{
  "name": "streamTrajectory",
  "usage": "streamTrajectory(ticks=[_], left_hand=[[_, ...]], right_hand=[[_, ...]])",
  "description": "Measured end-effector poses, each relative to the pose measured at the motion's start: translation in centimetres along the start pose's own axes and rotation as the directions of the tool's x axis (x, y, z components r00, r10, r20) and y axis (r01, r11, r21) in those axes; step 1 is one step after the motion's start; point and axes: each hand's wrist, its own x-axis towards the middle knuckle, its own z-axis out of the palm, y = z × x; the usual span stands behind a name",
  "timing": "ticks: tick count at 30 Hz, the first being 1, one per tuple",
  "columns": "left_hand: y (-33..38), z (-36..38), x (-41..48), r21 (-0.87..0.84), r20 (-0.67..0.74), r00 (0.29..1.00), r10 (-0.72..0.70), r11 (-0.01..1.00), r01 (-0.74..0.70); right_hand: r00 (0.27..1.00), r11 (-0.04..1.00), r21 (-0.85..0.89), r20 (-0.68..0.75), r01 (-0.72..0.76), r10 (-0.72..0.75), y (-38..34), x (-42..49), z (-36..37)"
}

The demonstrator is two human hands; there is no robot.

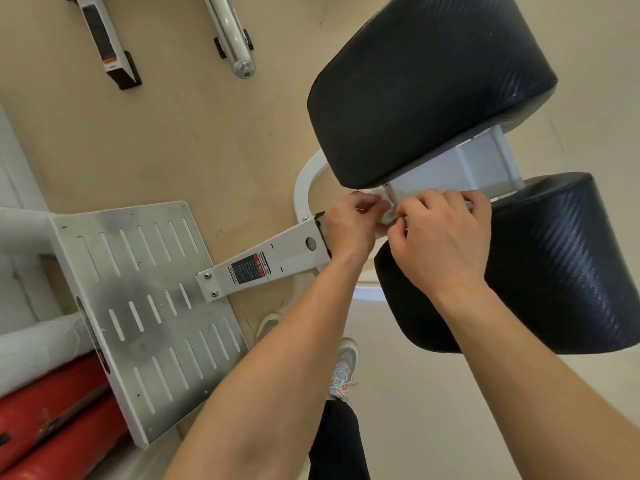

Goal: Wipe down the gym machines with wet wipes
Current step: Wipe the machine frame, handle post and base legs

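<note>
We pinch the wipe [387, 217] between left hand [348, 226] and right hand [446, 247], fingers [367, 202] curled on it. The white bar [450, 174] lies just beyond, between the pads [433, 84].

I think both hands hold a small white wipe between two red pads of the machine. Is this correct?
Not quite: the pads are black, not red. The head view shows the left hand and the right hand holding the small white wipe between the upper pad and the lower pad.

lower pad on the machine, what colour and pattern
Black lower pad with a fine woven texture, clearest in the head view.
</note>
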Motion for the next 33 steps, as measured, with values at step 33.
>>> streamTrajectory(ticks=[33], left_hand=[[-8.1,-3.7,-0.1,0.031,-0.150,0.969,-0.194,0.979,0.201]], right_hand=[[0.994,0.992,-0.089,-0.045,0.090,-0.094,0.3,0.0,1.2]])
